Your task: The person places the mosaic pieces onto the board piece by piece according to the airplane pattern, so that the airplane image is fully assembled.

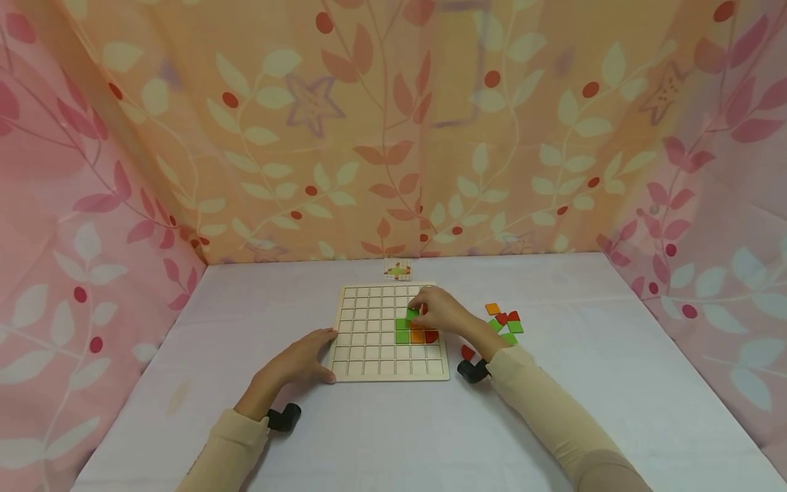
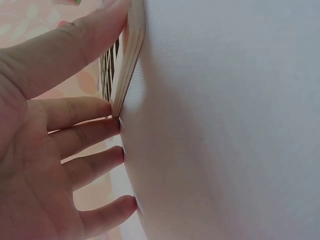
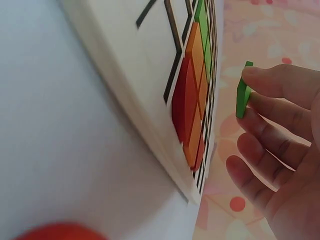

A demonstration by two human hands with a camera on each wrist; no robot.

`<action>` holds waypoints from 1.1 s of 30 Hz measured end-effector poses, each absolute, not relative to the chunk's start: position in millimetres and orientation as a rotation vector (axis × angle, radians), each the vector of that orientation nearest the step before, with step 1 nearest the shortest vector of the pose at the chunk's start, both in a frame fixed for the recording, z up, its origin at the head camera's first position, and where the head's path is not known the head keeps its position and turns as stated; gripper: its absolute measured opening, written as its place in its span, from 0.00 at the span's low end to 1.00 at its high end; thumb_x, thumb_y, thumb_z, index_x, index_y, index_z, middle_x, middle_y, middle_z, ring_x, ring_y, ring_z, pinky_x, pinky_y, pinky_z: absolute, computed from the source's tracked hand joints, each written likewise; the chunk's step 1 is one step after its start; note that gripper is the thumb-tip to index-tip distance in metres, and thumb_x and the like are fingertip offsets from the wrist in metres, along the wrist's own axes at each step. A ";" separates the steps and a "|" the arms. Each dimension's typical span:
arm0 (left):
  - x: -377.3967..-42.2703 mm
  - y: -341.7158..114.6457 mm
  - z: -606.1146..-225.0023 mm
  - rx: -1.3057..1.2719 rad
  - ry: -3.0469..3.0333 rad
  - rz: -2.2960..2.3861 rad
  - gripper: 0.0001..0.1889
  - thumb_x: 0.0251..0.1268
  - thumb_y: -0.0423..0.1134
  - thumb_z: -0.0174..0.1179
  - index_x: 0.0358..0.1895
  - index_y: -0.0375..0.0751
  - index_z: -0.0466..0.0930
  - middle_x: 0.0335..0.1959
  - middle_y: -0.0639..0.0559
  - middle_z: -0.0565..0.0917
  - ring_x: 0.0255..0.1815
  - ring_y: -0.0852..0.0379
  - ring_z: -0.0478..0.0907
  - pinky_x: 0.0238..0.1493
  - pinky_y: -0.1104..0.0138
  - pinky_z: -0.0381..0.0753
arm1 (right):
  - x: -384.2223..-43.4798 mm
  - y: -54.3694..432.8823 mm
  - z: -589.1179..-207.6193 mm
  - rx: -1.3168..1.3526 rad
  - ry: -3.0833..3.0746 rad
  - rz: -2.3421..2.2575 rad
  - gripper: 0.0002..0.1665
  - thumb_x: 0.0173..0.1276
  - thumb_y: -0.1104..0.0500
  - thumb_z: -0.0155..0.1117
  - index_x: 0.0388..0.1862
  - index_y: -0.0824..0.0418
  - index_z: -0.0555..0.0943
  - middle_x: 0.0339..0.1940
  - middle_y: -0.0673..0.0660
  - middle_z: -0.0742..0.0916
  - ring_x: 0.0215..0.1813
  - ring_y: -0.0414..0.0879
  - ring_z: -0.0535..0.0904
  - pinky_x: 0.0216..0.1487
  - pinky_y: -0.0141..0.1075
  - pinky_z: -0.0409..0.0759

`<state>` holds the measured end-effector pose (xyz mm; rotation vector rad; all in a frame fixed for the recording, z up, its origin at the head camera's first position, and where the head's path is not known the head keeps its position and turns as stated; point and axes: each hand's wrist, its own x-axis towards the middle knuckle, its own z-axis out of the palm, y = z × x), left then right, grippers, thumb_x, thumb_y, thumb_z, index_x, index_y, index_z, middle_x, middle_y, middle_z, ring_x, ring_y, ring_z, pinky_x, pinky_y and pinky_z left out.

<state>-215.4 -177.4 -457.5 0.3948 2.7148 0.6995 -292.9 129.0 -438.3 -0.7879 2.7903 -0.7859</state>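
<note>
A wooden grid board [image 1: 369, 352] lies flat on the white table. My left hand [image 1: 301, 359] rests at its left edge, thumb and fingertips touching the rim, fingers fairly straight. Above the board's right part, my right hand [image 1: 443, 311] pinches a green tile [image 3: 242, 95] between thumb and fingers; in the right wrist view the tile is held off the surface. Below that hand, green tiles [image 1: 402, 337], orange tiles [image 1: 417, 337] and a red rounded tile [image 1: 432, 337] sit in the grid. The right hand partly hides the tiles there in the head view.
Several loose tiles lie right of the board, among them an orange square [image 1: 493, 309], a green square [image 1: 515, 327] and a red rounded piece [image 1: 468, 352] near the right wrist. A small pattern card [image 1: 397, 269] stands behind the board. Flowered curtains [image 1: 344, 171] enclose the table.
</note>
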 end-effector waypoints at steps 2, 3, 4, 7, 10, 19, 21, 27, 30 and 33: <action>-215.8 -177.3 -458.0 0.393 2.715 0.703 0.49 0.42 0.38 0.78 0.71 0.32 0.63 0.74 0.36 0.63 0.76 0.37 0.58 0.74 0.45 0.59 | -294.0 125.9 -439.7 -0.806 2.793 -0.784 0.15 0.59 0.59 0.70 0.46 0.60 0.87 0.38 0.52 0.85 0.37 0.42 0.74 0.43 0.32 0.75; -215.8 -177.1 -457.9 0.388 2.713 0.709 0.49 0.42 0.38 0.78 0.71 0.32 0.63 0.74 0.36 0.63 0.76 0.37 0.58 0.74 0.45 0.59 | -294.4 124.5 -439.9 -0.817 2.797 -0.781 0.15 0.58 0.60 0.70 0.46 0.60 0.87 0.38 0.52 0.85 0.37 0.42 0.74 0.43 0.32 0.75; -215.9 -177.0 -457.9 0.384 2.712 0.714 0.48 0.42 0.38 0.78 0.71 0.32 0.63 0.74 0.36 0.63 0.76 0.37 0.58 0.74 0.45 0.59 | -294.7 123.0 -440.2 -0.826 2.799 -0.777 0.15 0.58 0.60 0.70 0.46 0.60 0.87 0.38 0.52 0.85 0.37 0.42 0.75 0.43 0.32 0.75; -215.5 -177.2 -457.4 0.376 2.710 0.722 0.48 0.42 0.37 0.77 0.71 0.32 0.63 0.74 0.36 0.63 0.76 0.37 0.57 0.74 0.45 0.59 | -294.3 119.3 -439.6 -0.848 2.805 -0.771 0.15 0.58 0.60 0.70 0.45 0.61 0.87 0.38 0.53 0.85 0.39 0.44 0.75 0.44 0.34 0.76; -215.2 -177.4 -456.7 0.369 2.711 0.725 0.48 0.42 0.37 0.77 0.71 0.32 0.63 0.74 0.37 0.63 0.76 0.37 0.57 0.74 0.45 0.59 | -293.9 115.5 -439.3 -0.862 2.796 -0.780 0.16 0.58 0.60 0.70 0.46 0.61 0.87 0.38 0.53 0.85 0.39 0.44 0.75 0.43 0.34 0.76; -215.5 -176.4 -457.1 0.381 2.714 0.718 0.48 0.42 0.37 0.77 0.71 0.31 0.64 0.74 0.36 0.64 0.76 0.37 0.57 0.74 0.45 0.59 | -295.4 103.0 -444.0 -0.978 2.799 -0.763 0.15 0.57 0.60 0.71 0.44 0.60 0.88 0.38 0.54 0.86 0.38 0.42 0.75 0.41 0.32 0.76; -215.3 -176.2 -457.7 0.378 2.711 0.719 0.48 0.42 0.37 0.77 0.71 0.31 0.64 0.74 0.36 0.63 0.76 0.37 0.57 0.74 0.46 0.58 | -296.2 98.8 -444.8 -0.984 2.785 -0.771 0.14 0.57 0.60 0.72 0.44 0.61 0.88 0.38 0.54 0.86 0.38 0.43 0.76 0.41 0.33 0.77; -214.6 -177.1 -458.5 0.381 2.711 0.730 0.48 0.42 0.37 0.77 0.71 0.31 0.64 0.74 0.37 0.63 0.76 0.38 0.57 0.74 0.46 0.58 | -298.0 86.1 -446.3 -0.994 2.772 -0.713 0.16 0.55 0.59 0.74 0.44 0.60 0.88 0.38 0.53 0.86 0.39 0.43 0.77 0.42 0.33 0.77; -214.6 -177.7 -458.6 0.391 2.713 0.732 0.48 0.42 0.37 0.77 0.70 0.31 0.64 0.74 0.36 0.64 0.76 0.37 0.58 0.74 0.45 0.59 | -297.7 81.9 -447.1 -1.012 2.774 -0.679 0.17 0.55 0.58 0.76 0.44 0.61 0.88 0.38 0.54 0.86 0.39 0.43 0.78 0.43 0.34 0.77; -214.7 -178.0 -458.2 0.396 2.713 0.739 0.48 0.42 0.36 0.77 0.70 0.31 0.64 0.74 0.36 0.64 0.76 0.37 0.58 0.74 0.46 0.59 | -297.3 79.2 -447.8 -1.003 2.787 -0.624 0.17 0.56 0.57 0.75 0.44 0.61 0.88 0.39 0.54 0.86 0.40 0.43 0.78 0.44 0.36 0.78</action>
